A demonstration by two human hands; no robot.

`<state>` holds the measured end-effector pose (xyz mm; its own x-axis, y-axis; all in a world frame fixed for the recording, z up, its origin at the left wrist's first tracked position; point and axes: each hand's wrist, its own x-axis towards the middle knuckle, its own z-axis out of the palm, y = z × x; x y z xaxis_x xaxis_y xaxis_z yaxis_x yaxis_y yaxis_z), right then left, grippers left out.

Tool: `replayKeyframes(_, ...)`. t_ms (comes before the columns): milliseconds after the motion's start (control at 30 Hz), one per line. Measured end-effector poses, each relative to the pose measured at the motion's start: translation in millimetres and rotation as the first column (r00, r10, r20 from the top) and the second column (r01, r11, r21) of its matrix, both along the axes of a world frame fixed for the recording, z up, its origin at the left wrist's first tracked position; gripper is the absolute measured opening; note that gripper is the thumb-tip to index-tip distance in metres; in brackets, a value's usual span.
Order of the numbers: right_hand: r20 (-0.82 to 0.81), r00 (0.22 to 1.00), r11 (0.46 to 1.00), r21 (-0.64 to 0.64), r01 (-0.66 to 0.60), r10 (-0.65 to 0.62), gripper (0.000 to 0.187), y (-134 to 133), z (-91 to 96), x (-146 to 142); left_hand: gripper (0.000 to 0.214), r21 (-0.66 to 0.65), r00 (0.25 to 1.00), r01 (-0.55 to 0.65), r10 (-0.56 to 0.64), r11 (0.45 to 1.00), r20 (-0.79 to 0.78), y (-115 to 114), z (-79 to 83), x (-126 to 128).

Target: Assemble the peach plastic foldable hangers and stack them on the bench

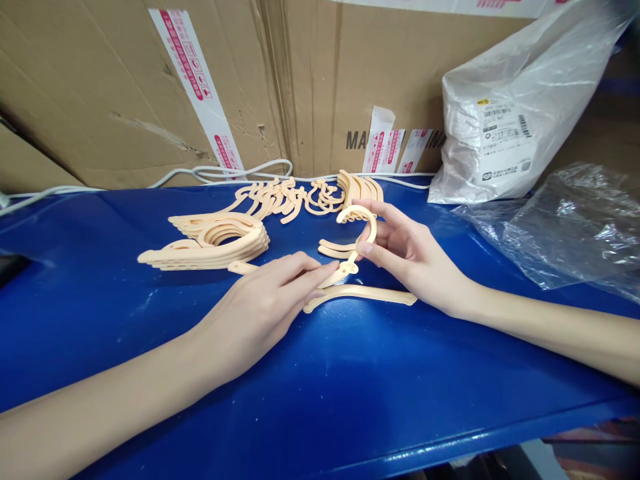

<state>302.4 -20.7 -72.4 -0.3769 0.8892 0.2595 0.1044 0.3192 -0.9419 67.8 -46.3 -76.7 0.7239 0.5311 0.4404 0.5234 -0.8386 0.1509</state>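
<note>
Stretching across the near part of the blue bench (320,413), two bare forearms come in from either side and meet over a half-joined clothes hanger. Just in front of that piece, a loose peach-coloured hanger arm (360,292) lies flat on the bench, its left end close by the left fingertips. The left hand (280,293) is laid palm down with its fingers together, closed on a second hanger arm (343,271); one end pokes out to the left of the knuckles, the other to the right of the fingertips. At that right end the arm meets the foot of a curved hook (372,232), which the right hand (407,250) pinches upright between thumb and fingers. From where I stand I can't tell whether the two are fastened.

Right behind the joint sit two thin curved pieces (334,254), one behind the other. Off to the left is a neat stack of hanger arms (220,257), nested together. Farther back lies a spread of loose hooks (287,193), with another stack of arms (357,185) at its right. Crumpled clear plastic (575,227) lies to the right, and behind it stands a whitish bag (500,127) with a printed label. A white cable (200,175) runs along the back, before taped cardboard (310,80).
</note>
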Motion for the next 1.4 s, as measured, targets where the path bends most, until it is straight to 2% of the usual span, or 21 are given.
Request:
replayKeyframes(167,-0.006,1.0,1.0,-0.01,-0.003,0.003,0.05,0.8,-1.1,0.2,0.039,-0.032,1.0,0.005,-0.005,0.999,0.006,-0.1,0.9,0.1)
replayKeyframes(600,0.027,0.999,0.999,-0.047,-0.018,0.02,0.045,1.2,-0.1,2.0,0.039,-0.001,1.0,-0.012,0.012,1.0,-0.014,0.0,-0.9,-2.0)
replayKeyframes(800,0.026,0.999,0.998,-0.039,-0.039,0.04,0.046,-1.5,-0.4,1.9,0.032,-0.045,0.997,-0.07,0.071,0.996,0.005,0.6,1.3,2.0)
replayKeyframes(933,0.035,0.995,0.995,0.048,-0.092,0.09,0.044,-4.2,-1.3,0.7,0.028,-0.096,0.992,-0.123,0.124,0.988,0.002,-3.0,7.4,7.6)
replayKeyframes(1033,0.141,0.988,0.987,0.139,-0.083,0.064,0.045,-5.9,-0.3,0.8,0.024,-0.23,0.984,-0.173,0.177,0.958,-0.003,-5.2,16.7,12.2)
replayKeyframes(1100,0.224,0.974,0.982,0.186,-0.028,-0.015,0.052,-7.6,0.9,1.1,0.024,-0.443,0.973,-0.185,0.226,0.877,0.041,-4.7,23.2,14.9)
replayKeyframes(1133,0.272,0.96,0.977,0.213,0.003,-0.062,0.054,-8.9,1.5,1.2,0.023,-0.572,0.964,-0.167,0.254,0.803,0.075,-3.8,25.9,16.1)
replayKeyframes(1200,0.371,0.916,0.955,0.293,0.042,-0.154,0.048,-12.1,2.9,1.5,0.02,-0.8,0.936,-0.074,0.319,0.595,0.151,-0.9,29.4,17.6)
replayKeyframes(1233,0.421,0.888,0.937,0.348,0.032,-0.187,0.041,-13.9,3.5,1.7,0.017,-0.874,0.917,-0.013,0.355,0.485,0.183,0.7,30.1,17.8)
replayKeyframes(1267,0.473,0.856,0.913,0.408,-0.004,-0.208,0.035,-15.7,4.2,2.0,0.015,-0.92,0.895,0.041,0.395,0.39,0.208,2.4,30.3,17.7)
replayKeyframes(1300,0.519,0.826,0.881,0.47,-0.06,-0.221,0.033,-17.4,4.8,2.2,0.013,-0.944,0.872,0.085,0.435,0.319,0.225,4.0,30.0,17.3)
replayKeyframes(1333,0.555,0.8,0.839,0.529,-0.129,-0.227,0.033,-18.7,5.4,2.4,0.01,-0.955,0.849,0.118,0.472,0.271,0.239,5.5,29.4,16.7)
replayKeyframes(1400,0.615,0.753,0.742,0.613,-0.271,-0.233,0.036,-20.0,6.0,2.4,0.006,-0.963,0.808,0.162,0.531,0.216,0.255,7.5,27.9,15.2)
